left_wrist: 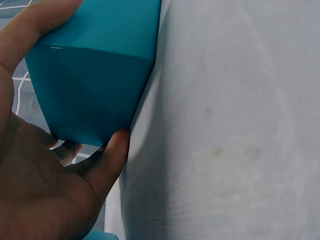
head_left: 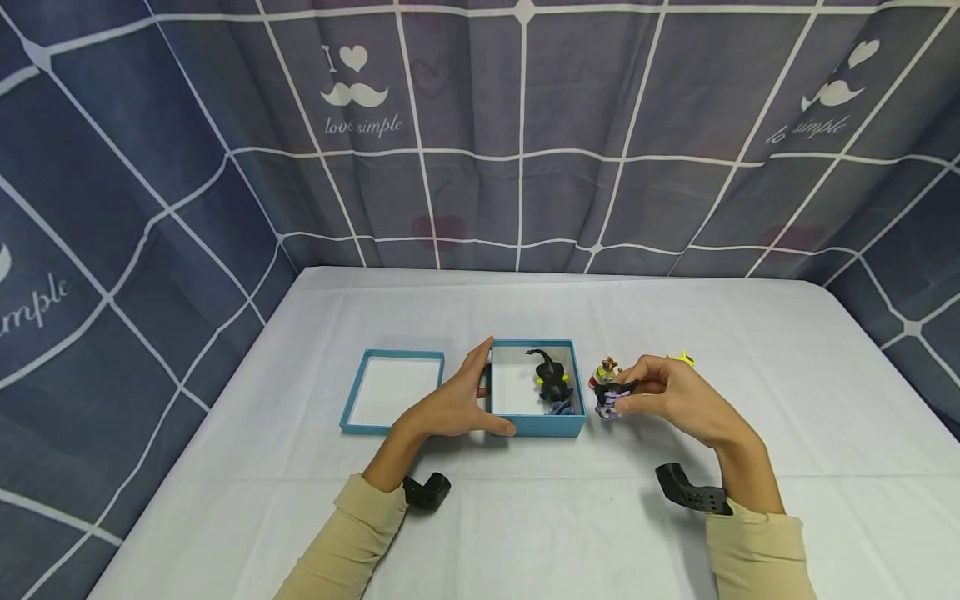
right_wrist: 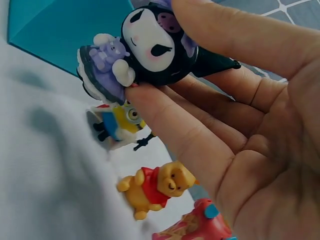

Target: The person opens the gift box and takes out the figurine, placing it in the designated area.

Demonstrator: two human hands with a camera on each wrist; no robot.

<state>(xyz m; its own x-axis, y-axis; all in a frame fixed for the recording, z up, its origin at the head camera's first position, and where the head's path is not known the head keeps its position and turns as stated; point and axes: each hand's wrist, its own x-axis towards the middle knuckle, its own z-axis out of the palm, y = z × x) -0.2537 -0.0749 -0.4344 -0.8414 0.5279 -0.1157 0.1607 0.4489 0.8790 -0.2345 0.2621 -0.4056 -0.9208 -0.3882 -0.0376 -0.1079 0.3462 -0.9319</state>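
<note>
It's curtained off like a booth here: grid-patterned "love simple" curtains (head_left: 465,92) around three sides of a white-clothed table (head_left: 570,533).

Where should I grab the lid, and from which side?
Probably pinch the lid by the middle of its left rim, coming in from the left and slightly above. It lies flat with a thin blue rim around a white inside, so that edge should suit thumb and fingers; the box and left hand crowd its right side.
</note>
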